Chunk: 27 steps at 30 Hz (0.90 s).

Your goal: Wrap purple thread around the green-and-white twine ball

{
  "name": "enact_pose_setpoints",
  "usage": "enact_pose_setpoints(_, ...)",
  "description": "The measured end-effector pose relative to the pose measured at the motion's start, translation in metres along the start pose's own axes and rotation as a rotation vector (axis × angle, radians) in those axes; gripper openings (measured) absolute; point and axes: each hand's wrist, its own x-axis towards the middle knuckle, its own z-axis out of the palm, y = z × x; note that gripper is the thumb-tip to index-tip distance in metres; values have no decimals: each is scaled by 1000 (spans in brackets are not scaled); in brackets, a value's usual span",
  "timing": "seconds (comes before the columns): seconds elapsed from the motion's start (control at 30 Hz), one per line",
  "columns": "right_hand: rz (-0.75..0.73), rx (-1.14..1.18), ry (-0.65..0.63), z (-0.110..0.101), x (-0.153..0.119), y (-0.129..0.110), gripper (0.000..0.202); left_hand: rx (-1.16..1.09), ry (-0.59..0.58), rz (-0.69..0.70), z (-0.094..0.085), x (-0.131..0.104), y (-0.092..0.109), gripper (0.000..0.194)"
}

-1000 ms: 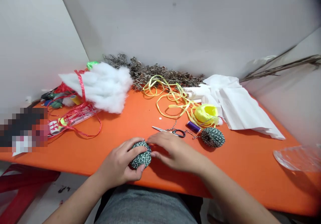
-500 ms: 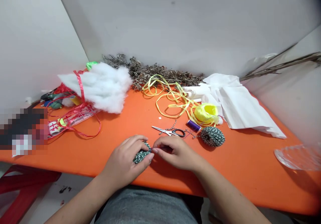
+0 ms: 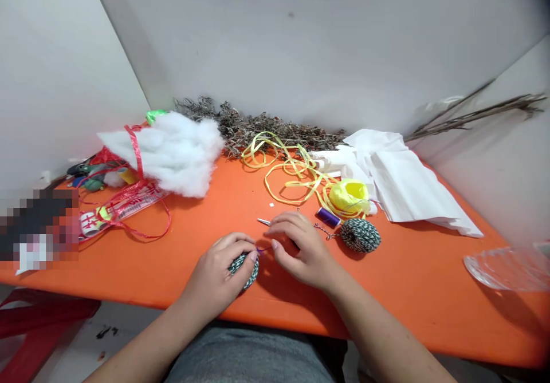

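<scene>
My left hand (image 3: 221, 268) is curled around a small ball of green-and-white twisted cord (image 3: 250, 271), thumb across its top. A purple thread (image 3: 265, 249) runs from the ball to my right hand (image 3: 303, 250), whose bent fingers hold it; the exact grip is hidden under the hand. Scissors (image 3: 263, 221) lie just beyond, mostly covered by my right hand, with a blade tip showing. A purple thread spool (image 3: 329, 217) and a second, larger ball of the same cord (image 3: 360, 235) rest to the right.
White stuffing (image 3: 180, 154) lies at back left, by red ribbon (image 3: 136, 148). Dried plant stems (image 3: 275, 128) line the wall. Looped yellow ribbon (image 3: 275, 188), a yellow bundle (image 3: 346, 197) and white sheets (image 3: 416, 185) spread at back right. A clear plastic container (image 3: 507, 267) stands near the right edge.
My right hand has drawn slightly away from the ball and risen over the scissors, so the purple thread now shows between the hands. The left hand keeps its hold on the ball.
</scene>
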Motion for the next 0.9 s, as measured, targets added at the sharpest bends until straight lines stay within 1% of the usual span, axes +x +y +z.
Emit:
enact_pose_setpoints(0.07, -101, -140, 58, 1, -1, -1, 8, -19, 20, -18, 1, -1, -1, 22)
enact_pose_setpoints(0.13, -188, -239, 58, 4, -3, -3, 6, -31, 27, -28, 2, -2, -2, 21)
enact_pose_setpoints(0.17, -215, -276, 48, 7, -4, -4, 8, -35, 29, -30, 2, -2, -3, 20)
enact_pose_setpoints(0.23, -239, -329, 25, 13, -5, -7, 12, -35, 28, -25, 2, -2, -3, 19)
enact_pose_setpoints(0.37, -237, -343, -6, 19, -4, -11, 11, -20, 9, 4, 1, -2, -2, 18)
enact_pose_setpoints(0.53, -238, -294, -75, 8, -1, -6, 11, -19, 1, 0, 1, -2, -3, 19)
enact_pose_setpoints(0.63, -233, -336, -14, 2, -1, -1, 9, -9, -22, 4, 2, -1, -3, 19)
enact_pose_setpoints(0.77, -222, -452, 101, 3, -1, -1, 11, -7, -34, -1, 3, 2, -2, 18)
enact_pose_setpoints(0.83, -178, -513, 148, 2, -2, 1, 10, 0, -44, -6, 3, 4, -1, 19)
enact_pose_setpoints(0.9, -104, -581, 208, -4, -2, 7, 11, 4, -47, -9, 2, 4, -1, 20)
